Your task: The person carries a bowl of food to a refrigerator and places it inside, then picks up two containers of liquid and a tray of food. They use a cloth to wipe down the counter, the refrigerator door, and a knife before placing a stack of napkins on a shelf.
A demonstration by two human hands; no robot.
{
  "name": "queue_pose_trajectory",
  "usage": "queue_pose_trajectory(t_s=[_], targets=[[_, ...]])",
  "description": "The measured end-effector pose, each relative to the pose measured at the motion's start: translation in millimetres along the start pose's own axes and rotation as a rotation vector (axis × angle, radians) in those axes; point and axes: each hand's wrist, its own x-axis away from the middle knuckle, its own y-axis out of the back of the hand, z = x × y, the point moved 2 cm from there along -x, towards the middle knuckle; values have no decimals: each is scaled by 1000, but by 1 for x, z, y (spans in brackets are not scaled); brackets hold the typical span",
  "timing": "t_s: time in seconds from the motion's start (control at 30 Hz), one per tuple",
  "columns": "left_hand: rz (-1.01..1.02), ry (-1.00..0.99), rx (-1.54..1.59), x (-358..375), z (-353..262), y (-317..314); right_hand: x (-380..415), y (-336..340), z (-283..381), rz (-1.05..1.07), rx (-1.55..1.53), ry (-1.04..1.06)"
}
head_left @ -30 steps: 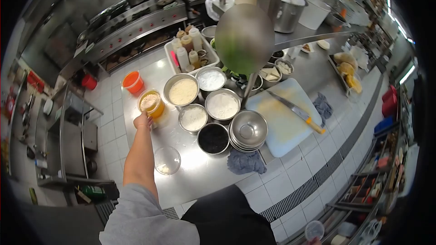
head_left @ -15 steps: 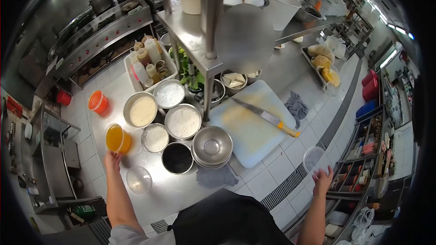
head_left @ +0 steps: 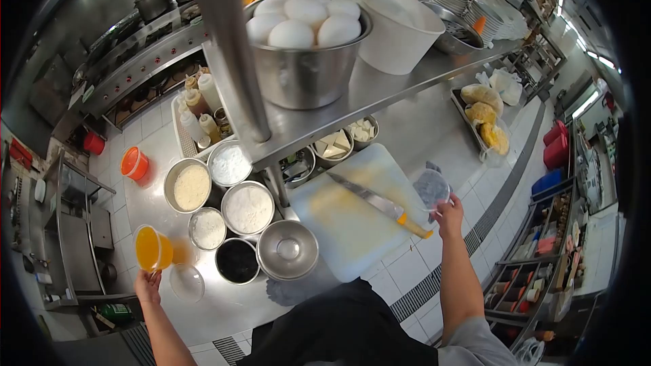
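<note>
My left hand (head_left: pixel 148 286) grips the lower edge of a clear plastic tub of orange-yellow liquid (head_left: pixel 150 249) at the left edge of the steel table. Just right of that hand lies a clear round plastic piece (head_left: pixel 187 283), a lid or shallow tub. Out on the right, my right hand (head_left: pixel 448 217) has its fingers closed on the rim of a clear round plastic lid (head_left: pixel 428 186). That lid overlaps a grey cloth (head_left: pixel 432 167) in this view. Below it, a yellow-handled knife (head_left: pixel 380 203) rests on the white cutting board (head_left: pixel 325 230).
Steel bowls of white powder (head_left: pixel 248 209), pale crumbs (head_left: pixel 192 187) and something black (head_left: pixel 237 261) cluster mid-table beside an empty bowl (head_left: pixel 288 249). Overhead, a steel shelf (head_left: pixel 325 118) carries a pot of eggs (head_left: pixel 305 71). An orange tub (head_left: pixel 135 163) stands back left.
My view has shifted, bringing the shelf and egg pot closer. My right hand has come inward and up with the clear lid, toward the cutting board. The left hand still holds the tub.
</note>
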Motion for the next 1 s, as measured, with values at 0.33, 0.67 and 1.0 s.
queue_pose_trajectory(t_s=[0.33,0.67,1.0], targets=[[-154,-69,-81,188,-55,-27,-216,-134,1,179,-52,-85],[-168,-89,-158,352,-44,-147,-278,-189,-19,168,598,587],[113,-46,-341,428,-21,-333,-262,-174,1,246,900,869]])
